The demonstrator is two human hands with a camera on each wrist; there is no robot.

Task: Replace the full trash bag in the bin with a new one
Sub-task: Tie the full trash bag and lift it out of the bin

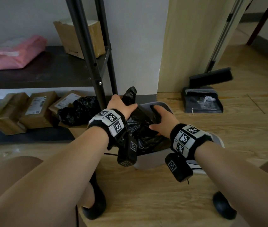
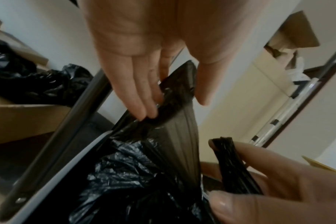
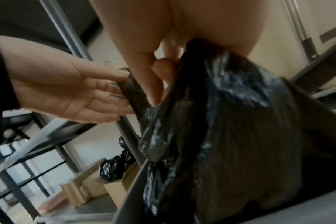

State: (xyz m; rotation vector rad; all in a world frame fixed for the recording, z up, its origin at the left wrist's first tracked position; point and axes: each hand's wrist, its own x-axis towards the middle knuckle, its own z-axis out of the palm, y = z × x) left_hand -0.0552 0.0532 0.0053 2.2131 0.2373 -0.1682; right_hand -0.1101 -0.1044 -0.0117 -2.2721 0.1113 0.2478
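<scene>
A grey-white bin [image 1: 153,159] stands on the wooden floor between my knees, holding a full black trash bag [image 1: 142,130]. My left hand [image 1: 126,104] pinches one bag ear [image 1: 130,94] between thumb and nearly straight fingers [image 2: 138,98]; the ear stands up at the bin's far left corner. My right hand [image 1: 157,115] grips the other ear [image 1: 155,112] over the bin's far right side, fingers curled round the bunched strip [image 2: 232,166]. In the right wrist view the bag [image 3: 230,121] hangs taut below my right hand [image 3: 169,72]. The bag's contents are hidden.
A black metal shelf rack post [image 1: 97,71] rises just left of the bin. Cardboard boxes [image 1: 23,110] and another black bag [image 1: 79,110] lie under the shelf. A broom and dustpan [image 1: 202,100] stand at the right by the wall. My shoes [image 1: 95,203] flank the bin.
</scene>
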